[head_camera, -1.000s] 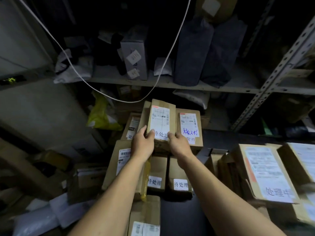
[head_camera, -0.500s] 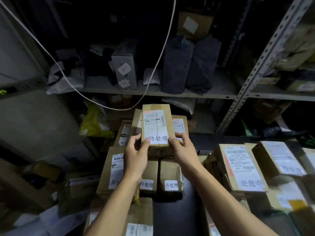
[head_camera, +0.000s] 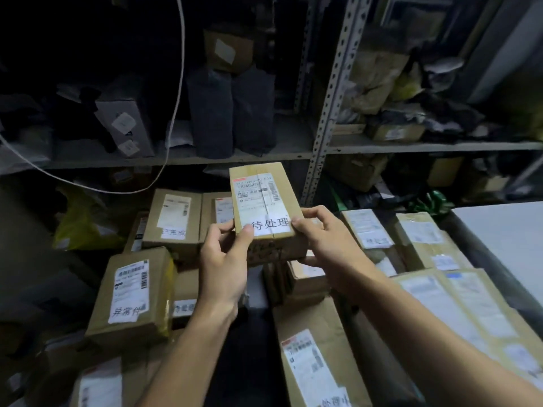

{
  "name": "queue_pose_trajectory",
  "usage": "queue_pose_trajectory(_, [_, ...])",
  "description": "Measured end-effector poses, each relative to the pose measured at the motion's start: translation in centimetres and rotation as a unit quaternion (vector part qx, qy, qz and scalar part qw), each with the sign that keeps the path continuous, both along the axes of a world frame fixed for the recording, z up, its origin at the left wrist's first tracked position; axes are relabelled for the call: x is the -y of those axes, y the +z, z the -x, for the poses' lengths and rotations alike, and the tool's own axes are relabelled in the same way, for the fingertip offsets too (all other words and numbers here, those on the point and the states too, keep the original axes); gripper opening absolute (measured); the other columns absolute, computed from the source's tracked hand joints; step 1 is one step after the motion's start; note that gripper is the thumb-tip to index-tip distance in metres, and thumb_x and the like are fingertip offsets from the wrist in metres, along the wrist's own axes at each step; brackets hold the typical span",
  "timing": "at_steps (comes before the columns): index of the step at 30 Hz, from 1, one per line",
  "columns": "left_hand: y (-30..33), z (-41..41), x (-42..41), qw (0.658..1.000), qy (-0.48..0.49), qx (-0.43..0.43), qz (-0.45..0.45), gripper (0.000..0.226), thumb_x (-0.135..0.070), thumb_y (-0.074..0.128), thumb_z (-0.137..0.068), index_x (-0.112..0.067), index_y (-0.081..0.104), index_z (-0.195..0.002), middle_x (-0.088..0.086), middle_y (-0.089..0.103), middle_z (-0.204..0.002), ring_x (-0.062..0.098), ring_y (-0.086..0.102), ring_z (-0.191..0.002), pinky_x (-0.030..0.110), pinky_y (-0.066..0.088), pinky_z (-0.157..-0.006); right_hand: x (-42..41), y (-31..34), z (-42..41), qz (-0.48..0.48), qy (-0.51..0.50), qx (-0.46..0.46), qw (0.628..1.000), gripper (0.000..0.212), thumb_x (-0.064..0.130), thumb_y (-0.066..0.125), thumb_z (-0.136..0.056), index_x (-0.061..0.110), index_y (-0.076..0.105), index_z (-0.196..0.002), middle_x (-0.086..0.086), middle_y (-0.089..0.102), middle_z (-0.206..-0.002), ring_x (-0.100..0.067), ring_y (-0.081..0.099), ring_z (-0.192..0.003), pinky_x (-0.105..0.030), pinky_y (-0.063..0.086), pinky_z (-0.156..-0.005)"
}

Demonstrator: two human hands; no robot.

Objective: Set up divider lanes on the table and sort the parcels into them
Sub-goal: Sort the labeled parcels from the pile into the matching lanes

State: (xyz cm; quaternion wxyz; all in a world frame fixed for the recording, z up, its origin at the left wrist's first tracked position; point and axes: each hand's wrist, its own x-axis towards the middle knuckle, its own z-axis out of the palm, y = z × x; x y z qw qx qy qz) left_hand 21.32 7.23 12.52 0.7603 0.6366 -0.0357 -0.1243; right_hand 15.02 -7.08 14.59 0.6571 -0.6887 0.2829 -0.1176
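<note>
Lifted clear of the stack since the earlier frame, the parcel [head_camera: 266, 210] now sits higher and further toward 3 o'clock. My left hand [head_camera: 224, 261] and right hand [head_camera: 326, 248] pinch its near corners, thumbs on the label. It looks light, stiff and taped smooth; grip the edges. Counted: one parcel held, at least ten cartons [head_camera: 132, 292] from 9 to 4 o'clock.

You face a dim storeroom: a perforated grey shelf upright [head_camera: 329, 113] stands ahead, dark shelves [head_camera: 182, 160] spread left and right of it, a white cable [head_camera: 176, 92] droops to its left.
</note>
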Motion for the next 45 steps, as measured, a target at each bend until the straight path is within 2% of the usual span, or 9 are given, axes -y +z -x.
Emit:
queue_pose_trajectory(6, [1.7,6.0,6.7,0.997,-0.067,0.000,0.029,0.013,-0.023,0.067,-0.091,-0.024,0.059,-0.101,0.000,0.072,-0.104,0.011,0.071,-0.094,0.029,0.057,-0.077,6.6,3.9,7.7,0.026,-0.023,-0.026,0.999,0.012,0.028,0.059,-0.097,0.019,0.059,-0.105,0.002,0.074,-0.090,-0.008,0.071,-0.073,-0.041,0.058,-0.071])
queue_pose_trajectory(10, [2.1,10.1,10.9,0.993,-0.119,0.000,0.017,0.014,-0.028,0.068,-0.090,-0.029,0.056,-0.099,-0.001,0.070,-0.105,0.011,0.070,-0.096,0.030,0.058,-0.079,10.8,5.1,12.9,0.028,-0.039,-0.041,0.998,0.013,0.025,0.058,-0.098,0.016,0.059,-0.108,-0.008,0.070,-0.109,-0.019,0.070,-0.089,-0.038,0.061,-0.062])
queue_pose_trajectory(13, [2.6,11.8,13.9,0.988,-0.150,-0.019,0.013,0.016,-0.029,0.067,-0.091,-0.025,0.056,-0.102,-0.002,0.071,-0.103,0.011,0.070,-0.094,0.027,0.059,-0.073,13.7,5.3,15.3,0.034,-0.041,-0.050,0.997,0.018,0.026,0.058,-0.098,0.015,0.057,-0.112,-0.007,0.072,-0.107,-0.022,0.071,-0.093,-0.048,0.061,-0.081])
queue_pose_trajectory(19, [3.8,12.8,18.4,0.989,-0.145,-0.034,-0.002,0.027,-0.029,0.068,-0.090,-0.018,0.055,-0.111,0.005,0.067,-0.110,0.019,0.069,-0.094,0.022,0.054,-0.050,17.9,5.0,16.2,0.024,-0.064,-0.033,0.997,0.015,0.028,0.059,-0.097,0.016,0.059,-0.107,-0.008,0.067,-0.117,-0.030,0.067,-0.106,-0.051,0.059,-0.083])
queue_pose_trajectory(27, [2.8,13.7,20.9,0.993,-0.110,-0.024,-0.043,0.024,-0.034,0.069,-0.089,-0.023,0.057,-0.106,0.001,0.070,-0.107,0.014,0.070,-0.094,0.027,0.058,-0.062,20.6,4.0,16.5,0.017,-0.040,-0.034,0.998,0.016,0.026,0.058,-0.098,0.015,0.058,-0.109,-0.009,0.066,-0.116,-0.023,0.067,-0.098,-0.046,0.061,-0.080])
queue_pose_trajectory(33, [1.8,17.9,18.9,0.990,-0.120,-0.028,-0.071,0.021,-0.033,0.068,-0.088,-0.027,0.058,-0.105,-0.004,0.070,-0.107,0.012,0.069,-0.099,0.041,0.058,-0.087,19.9,2.6,20.4,0.006,-0.016,-0.064,0.998,0.019,0.027,0.060,-0.097,0.018,0.056,-0.113,-0.007,0.070,-0.109,-0.017,0.070,-0.091,-0.034,0.058,-0.069])
queue_pose_trajectory(37, [0.7,21.9,17.0,0.986,-0.148,-0.018,-0.078,0.020,-0.031,0.069,-0.087,-0.028,0.057,-0.103,-0.011,0.069,-0.102,-0.005,0.066,-0.091,0.013,0.052,-0.071,19.2,1.5,24.6,-0.004,0.007,-0.086,0.996,0.021,0.025,0.061,-0.096,0.019,0.056,-0.115,-0.008,0.073,-0.107,-0.016,0.072,-0.093,-0.029,0.059,-0.070])
queue_pose_trajectory(40, [0.1,23.8,16.7,0.985,-0.149,-0.014,-0.086,0.021,-0.030,0.069,-0.086,-0.025,0.058,-0.103,-0.011,0.070,-0.102,-0.011,0.063,-0.088,0.013,0.050,-0.073,19.1,1.1,26.2,0.005,0.007,-0.101,0.995,0.018,0.025,0.062,-0.095,0.022,0.058,-0.113,-0.008,0.072,-0.108,-0.019,0.072,-0.097,-0.037,0.060,-0.081])
queue_pose_trajectory(45, [-1.2,25.4,16.2,0.985,-0.146,-0.017,-0.093,0.025,-0.028,0.072,-0.084,-0.024,0.058,-0.105,-0.013,0.069,-0.103,-0.010,0.063,-0.092,0.012,0.052,-0.074,18.7,0.1,28.1,0.005,0.007,-0.105,0.994,0.019,0.022,0.063,-0.094,0.023,0.059,-0.113,-0.001,0.073,-0.108,-0.015,0.071,-0.097,-0.035,0.059,-0.082])
